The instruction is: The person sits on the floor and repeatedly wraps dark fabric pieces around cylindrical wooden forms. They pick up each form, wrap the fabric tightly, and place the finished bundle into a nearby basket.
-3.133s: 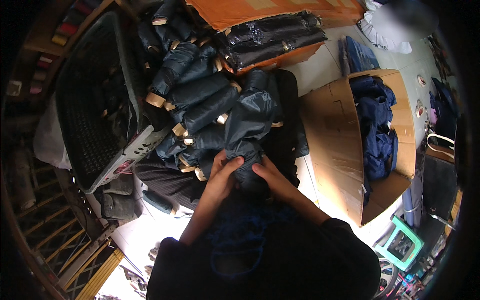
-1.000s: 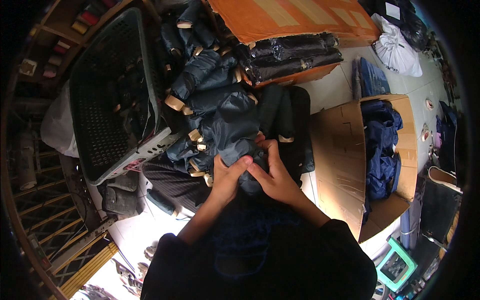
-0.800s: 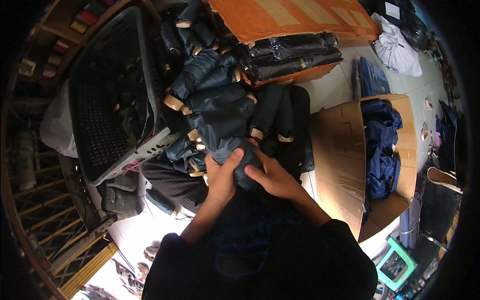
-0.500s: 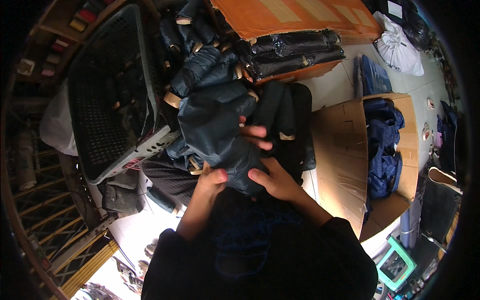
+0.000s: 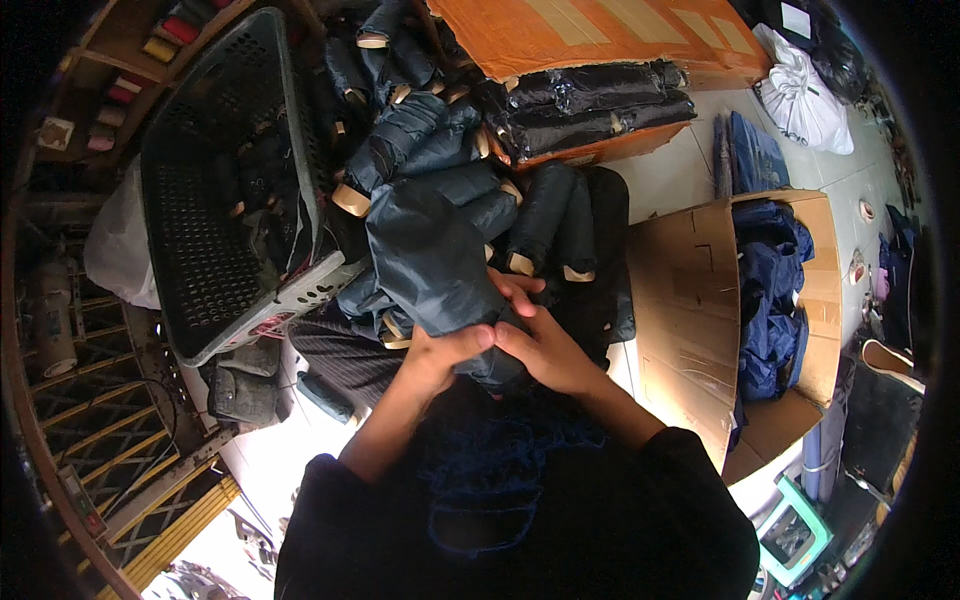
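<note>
A dark blue-grey bundle of thin, slightly shiny fabric is in front of my chest, its wide end pointing away from me. My left hand wraps round its near part, thumb on top. From the other side my right hand grips it, thumb pressed down and fingers curled over the far side. My two thumbs nearly meet on the cloth. Palms and some fingertips are hidden. Just beyond lie several rolled bundles of similar dark fabric with tan bands at their ends.
To the left leans a dark perforated plastic basket with dark items inside. An orange-brown carton with black plastic-wrapped packs stands at the back. On the right is an open cardboard box with navy fabric, near a green stool.
My hands have come closer together round the fabric bundle, with the left thumb sliding right toward the right thumb. My right fingers have curled in, and the bundle's shape has narrowed near my hands.
</note>
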